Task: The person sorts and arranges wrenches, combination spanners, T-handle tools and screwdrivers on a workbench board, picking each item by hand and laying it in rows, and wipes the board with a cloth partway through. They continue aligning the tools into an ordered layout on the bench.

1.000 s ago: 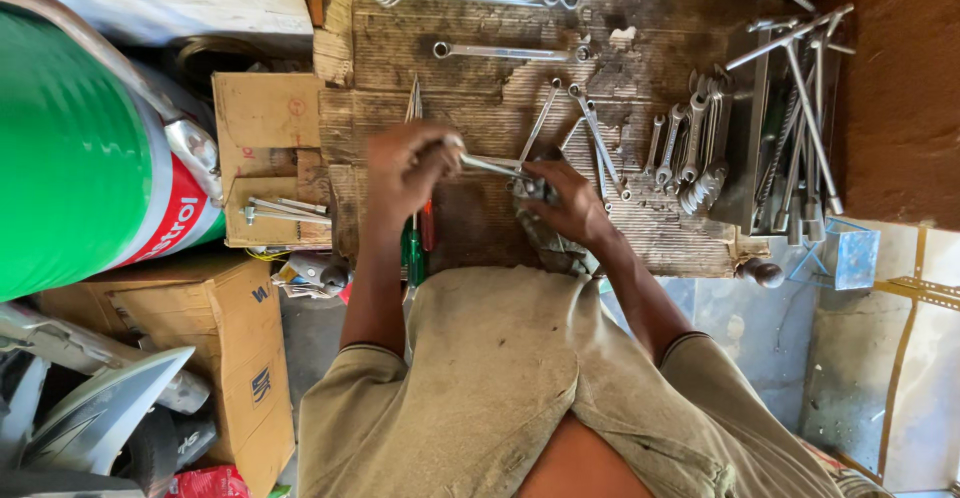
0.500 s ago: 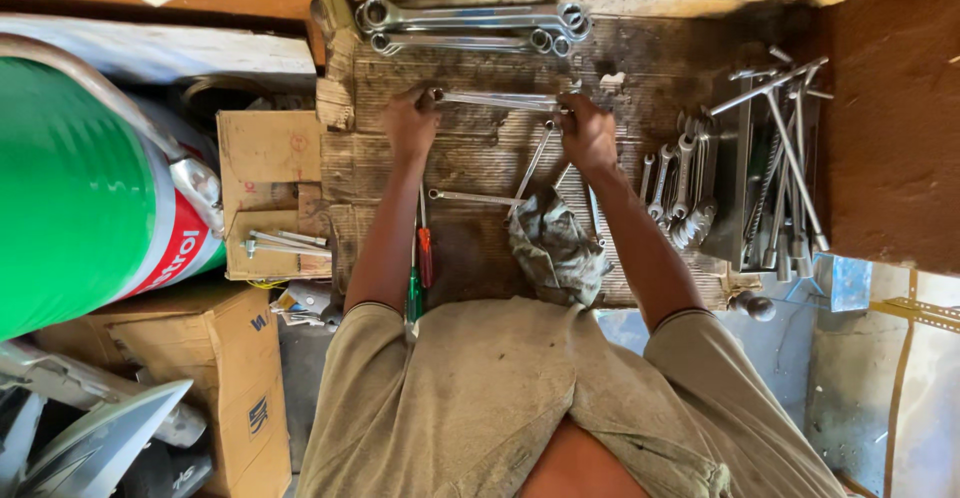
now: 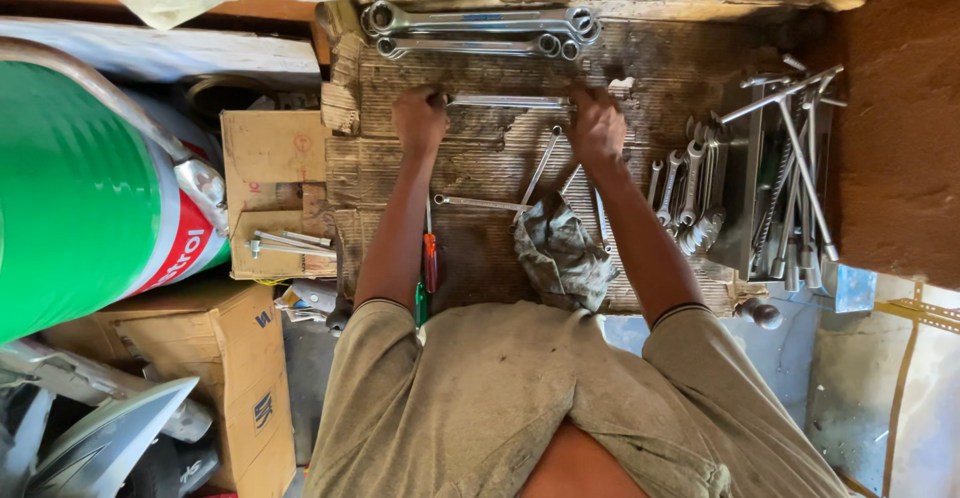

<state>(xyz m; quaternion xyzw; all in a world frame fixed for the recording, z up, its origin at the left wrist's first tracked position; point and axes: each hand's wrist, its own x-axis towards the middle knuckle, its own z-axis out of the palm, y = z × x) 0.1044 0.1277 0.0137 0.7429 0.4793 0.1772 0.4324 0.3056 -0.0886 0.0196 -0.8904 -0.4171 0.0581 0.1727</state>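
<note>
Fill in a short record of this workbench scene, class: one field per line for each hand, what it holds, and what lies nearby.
Left hand: left hand closed on one end of the long spanner
Right hand: right hand closed on the spanner's other end
Surface: worn cardboard sheet
Above the hands: large ring spanners lying side by side
Between the arms: crumpled grey rag, thin spanner
By the left arm: screwdrivers
Far side: green drum
</note>
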